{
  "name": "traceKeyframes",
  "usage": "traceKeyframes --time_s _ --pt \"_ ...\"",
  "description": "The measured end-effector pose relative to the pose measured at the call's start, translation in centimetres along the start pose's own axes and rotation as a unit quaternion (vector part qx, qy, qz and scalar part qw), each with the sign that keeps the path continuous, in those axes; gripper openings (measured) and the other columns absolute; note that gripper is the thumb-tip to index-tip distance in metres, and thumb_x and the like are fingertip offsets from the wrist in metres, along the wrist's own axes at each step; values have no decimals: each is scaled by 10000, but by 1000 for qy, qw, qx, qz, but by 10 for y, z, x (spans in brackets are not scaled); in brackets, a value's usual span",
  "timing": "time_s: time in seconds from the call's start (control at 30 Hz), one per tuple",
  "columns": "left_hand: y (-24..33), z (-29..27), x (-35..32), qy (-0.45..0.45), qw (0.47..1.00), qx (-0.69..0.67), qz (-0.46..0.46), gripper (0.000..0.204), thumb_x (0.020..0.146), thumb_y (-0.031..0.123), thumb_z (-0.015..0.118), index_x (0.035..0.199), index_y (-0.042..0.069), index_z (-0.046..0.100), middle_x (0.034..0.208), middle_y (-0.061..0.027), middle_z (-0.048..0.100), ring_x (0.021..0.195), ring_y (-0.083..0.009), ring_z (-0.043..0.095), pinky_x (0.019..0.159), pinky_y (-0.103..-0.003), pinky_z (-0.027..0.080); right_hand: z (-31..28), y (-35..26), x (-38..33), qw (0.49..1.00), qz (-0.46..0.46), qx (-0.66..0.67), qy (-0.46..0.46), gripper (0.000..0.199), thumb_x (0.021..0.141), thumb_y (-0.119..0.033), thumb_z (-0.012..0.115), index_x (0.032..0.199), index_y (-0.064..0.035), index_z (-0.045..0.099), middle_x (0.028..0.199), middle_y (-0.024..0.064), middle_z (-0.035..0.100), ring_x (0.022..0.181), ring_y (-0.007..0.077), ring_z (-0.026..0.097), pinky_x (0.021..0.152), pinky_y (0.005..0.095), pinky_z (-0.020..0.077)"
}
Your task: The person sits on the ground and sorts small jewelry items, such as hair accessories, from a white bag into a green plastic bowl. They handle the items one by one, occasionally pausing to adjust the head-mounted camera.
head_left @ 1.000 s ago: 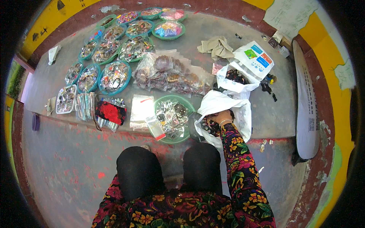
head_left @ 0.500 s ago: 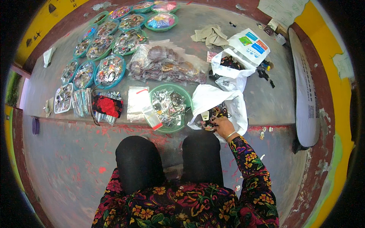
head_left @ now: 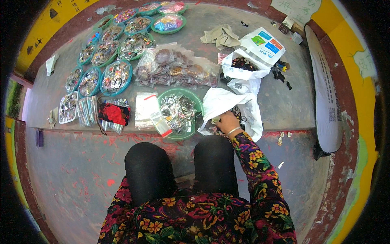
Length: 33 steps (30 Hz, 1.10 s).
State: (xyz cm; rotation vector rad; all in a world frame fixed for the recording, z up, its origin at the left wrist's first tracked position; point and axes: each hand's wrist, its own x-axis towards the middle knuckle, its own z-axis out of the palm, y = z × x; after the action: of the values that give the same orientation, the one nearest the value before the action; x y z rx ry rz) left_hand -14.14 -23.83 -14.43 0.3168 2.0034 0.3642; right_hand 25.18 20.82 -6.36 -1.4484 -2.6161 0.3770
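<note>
My right hand (head_left: 228,123) reaches into the open white plastic bag (head_left: 251,106) in front of my right knee. Its fingers are closed at a small pale card (head_left: 215,120) near the bag's left side. Dark hair ties or cords (head_left: 242,117) lie in the bag beside the hand, partly hidden by it and by the plastic. Left of the bag sits a green round basket (head_left: 200,106) full of small items in clear packets (head_left: 177,113). My left hand is out of sight; only the flowered left sleeve (head_left: 118,203) shows.
Clear bags with red-striped ends (head_left: 156,116) and a black pouch with a red flower (head_left: 115,113) lie left of the basket. Filled clear packets (head_left: 176,67) are heaped behind it. Several filled baskets (head_left: 131,77) stand at far left. Another white bag (head_left: 260,73) lies behind.
My right hand has moved left and slightly up inside the bag, to the pale card. The bag's upper flap now hangs lower over the opening.
</note>
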Motion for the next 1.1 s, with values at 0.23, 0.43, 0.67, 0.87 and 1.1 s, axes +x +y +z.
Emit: traceKeyframes --time_s 0.23,0.43,0.67,0.87,1.1 --pt "0 10 2 -2 1000 -11 3 332 842 278 507 856 -43 591 787 -148 608 725 -242 576 643 -361 435 26 27 19 995 59 -55 -63 230 785 -142 474 914 -34 631 884 182 623 827 318 600 721 410 480" --pt "-4 11 6 -5 1000 -15 4 331 842 278 507 854 -42 591 784 -148 607 721 -242 575 639 -362 434 -35 69 -18 836 256 480 -75 244 821 -15 483 1059 5 535 933 109 618 857 187 621 679 241 502" --pt "-5 17 15 -9 1000 -16 13 330 843 278 506 852 -41 591 781 -148 606 717 -241 574 633 -363 433 -75 60 -65 609 247 754 -13 403 796 86 440 1192 21 396 1031 133 561 898 257 612 662 270 520" --pt "-1 15 24 0 1000 -14 28 329 843 278 506 850 -40 591 779 -148 606 713 -240 573 629 -363 433 -95 40 -74 553 221 803 -3 363 821 12 470 1178 12 403 1049 140 562 904 264 610 674 283 520" --pt "35 -7 88 110 981 -15 158 328 843 278 506 848 -39 591 775 -149 605 709 -239 572 624 -364 432 -124 -2 -71 584 161 795 -27 224 834 -25 508 1057 0 516 943 126 619 833 236 635 639 277 526"
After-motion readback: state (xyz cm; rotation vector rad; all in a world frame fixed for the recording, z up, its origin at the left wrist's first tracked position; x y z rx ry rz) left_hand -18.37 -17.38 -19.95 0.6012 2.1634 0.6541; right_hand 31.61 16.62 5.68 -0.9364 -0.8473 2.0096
